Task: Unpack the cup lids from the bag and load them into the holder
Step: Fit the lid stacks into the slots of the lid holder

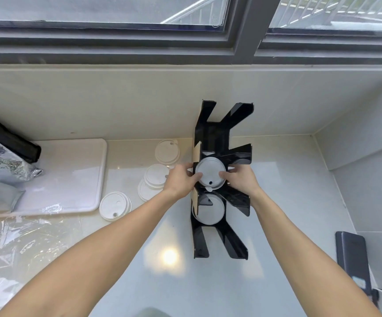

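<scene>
From the head view, the pale glossy countertop (167, 259) runs back to a tiled wall under the window, with a corner closing it off on the right; open surface lies in front of the tall black slotted lid holder (222, 138). A dark flat phone (351, 259) sits near the right wall, crinkled clear plastic bag (13, 243) at the left edge beside a white rectangular tray (71, 175). The holder's middle tier carries a round white plastic cup lid (210, 172), gripped on either side by the left hand (180, 181) and right hand (240, 179), fingers curled on its rim. A lower tier holds another white lid (210, 211), possibly several stacked. Loose white lids (155, 175) lie left of the holder.
</scene>
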